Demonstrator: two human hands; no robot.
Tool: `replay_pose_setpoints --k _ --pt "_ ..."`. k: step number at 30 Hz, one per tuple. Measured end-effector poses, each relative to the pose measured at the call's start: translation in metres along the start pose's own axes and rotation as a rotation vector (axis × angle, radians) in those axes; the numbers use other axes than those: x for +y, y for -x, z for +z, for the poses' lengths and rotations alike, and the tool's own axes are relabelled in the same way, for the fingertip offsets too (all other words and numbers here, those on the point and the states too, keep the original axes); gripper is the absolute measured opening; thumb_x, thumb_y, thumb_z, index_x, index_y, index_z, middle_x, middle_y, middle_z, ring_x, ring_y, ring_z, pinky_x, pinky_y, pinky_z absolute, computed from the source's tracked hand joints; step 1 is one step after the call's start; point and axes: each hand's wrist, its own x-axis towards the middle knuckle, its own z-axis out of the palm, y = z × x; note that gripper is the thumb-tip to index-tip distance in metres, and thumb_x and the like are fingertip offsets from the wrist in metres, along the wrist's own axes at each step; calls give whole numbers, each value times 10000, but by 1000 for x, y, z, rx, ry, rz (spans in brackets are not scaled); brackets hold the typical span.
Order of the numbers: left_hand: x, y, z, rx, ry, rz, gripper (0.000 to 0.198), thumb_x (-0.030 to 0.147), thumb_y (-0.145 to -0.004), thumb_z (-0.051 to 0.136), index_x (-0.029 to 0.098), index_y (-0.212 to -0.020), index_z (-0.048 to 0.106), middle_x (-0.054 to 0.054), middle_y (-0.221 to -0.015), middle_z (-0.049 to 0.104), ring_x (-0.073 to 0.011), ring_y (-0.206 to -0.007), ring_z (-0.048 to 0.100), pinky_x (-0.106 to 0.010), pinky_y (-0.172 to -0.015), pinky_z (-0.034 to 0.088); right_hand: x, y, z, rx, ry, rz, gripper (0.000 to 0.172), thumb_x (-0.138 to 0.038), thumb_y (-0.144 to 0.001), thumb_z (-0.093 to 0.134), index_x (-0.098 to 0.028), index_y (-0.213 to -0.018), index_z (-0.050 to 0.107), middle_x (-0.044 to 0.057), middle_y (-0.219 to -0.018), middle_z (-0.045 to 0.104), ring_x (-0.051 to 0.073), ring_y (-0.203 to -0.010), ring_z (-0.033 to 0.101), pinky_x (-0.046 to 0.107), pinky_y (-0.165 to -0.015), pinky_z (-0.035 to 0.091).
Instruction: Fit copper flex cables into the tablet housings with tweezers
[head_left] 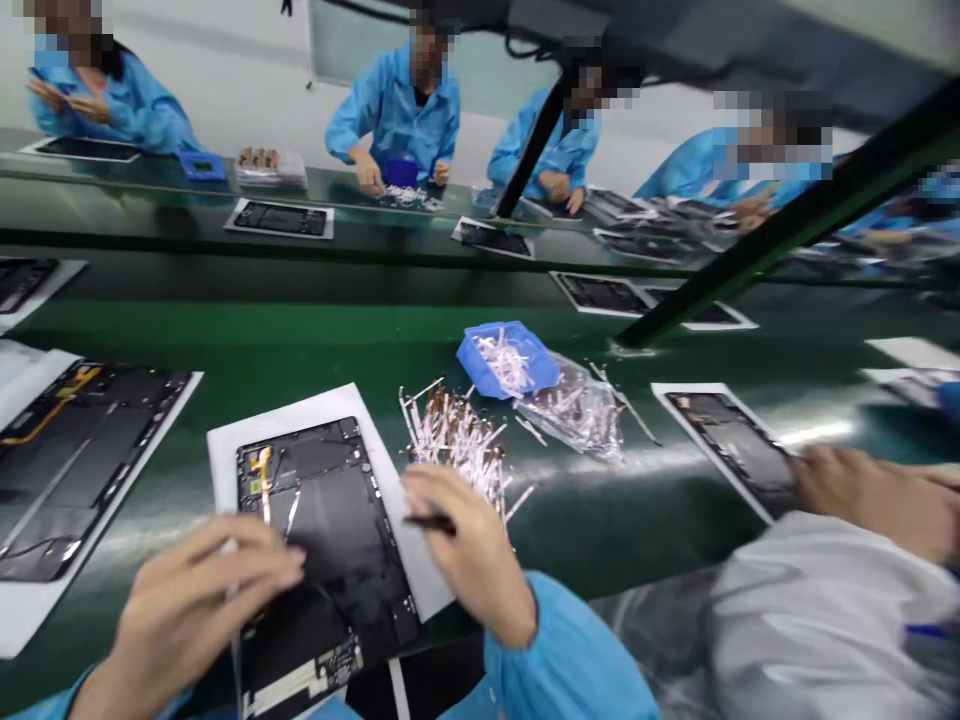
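Observation:
In front of me an opened tablet housing (pixel 330 520), black with a yellow-orange flex cable near its top left, lies on a white sheet (pixel 315 408). My left hand (pixel 199 590) hovers over its left edge, fingers drawn together in a pinch; what they hold is hard to make out. Closed round a thin dark tool (pixel 431 520), my right hand (pixel 476 560) is at the right edge of the housing. The tool's kind is blurred. Just beyond that hand is a pile of thin whitish and copper-coloured strips (pixel 457 435).
A blue bin (pixel 484 368) of strips stands behind the pile, beside a clear plastic bag (pixel 581 410). Another tablet housing (pixel 97 450) lies at left. At right, a co-worker's hand (pixel 862 495) touches a further housing (pixel 731 435). A slanted dark post (pixel 720 265) rises from the bench.

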Motion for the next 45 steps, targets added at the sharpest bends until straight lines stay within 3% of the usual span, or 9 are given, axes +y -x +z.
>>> replay_pose_setpoints --k 2,4,8,14,22,45 --pt "-24 -21 7 -6 -11 -64 30 298 -875 691 314 -877 716 22 -907 671 -128 -832 656 -237 -759 545 -10 28 26 -89 32 -20 249 -184 -967 480 -229 -1120 671 49 -1194 702 221 -980 725 324 -870 604" --pt "-46 -38 15 -61 -38 -123 75 342 -866 695 281 -828 719 -12 -1016 672 -184 -1037 639 -298 -893 528 -11 43 43 -118 79 -33 267 -176 -971 470 -219 -1156 657 56 -1222 698 243 -935 740 347 -809 627" --pt "-70 -50 31 -188 -53 -214 199 436 -877 654 257 -821 720 -40 -1161 649 -229 -1140 607 -373 -983 498 -3 45 52 -144 98 -53 278 -165 -972 465 -211 -1159 666 52 -1208 708 254 -922 743 370 -761 639" --pt "-70 -45 39 -270 -89 -309 233 461 -893 625 253 -841 716 -47 -1231 629 -254 -1166 582 -436 -1024 450 -2 44 50 -151 192 -118 277 -115 -959 478 -168 -1133 687 73 -1195 716 220 -843 750 332 -730 633" --pt "-68 -45 41 -309 -140 -345 192 429 -910 612 270 -851 703 -25 -1272 613 -259 -1192 559 -444 -1016 428 -2 44 49 -166 200 -129 313 -112 -989 415 -148 -1150 682 80 -1210 712 205 -883 741 306 -750 613" --pt "-73 -42 42 -289 -192 -246 176 392 -937 585 262 -859 675 -24 -1201 649 -246 -1144 584 -423 -976 436 -3 43 49 -201 212 -108 324 -134 -1004 392 -147 -1170 670 84 -1223 705 201 -870 738 311 -737 605"
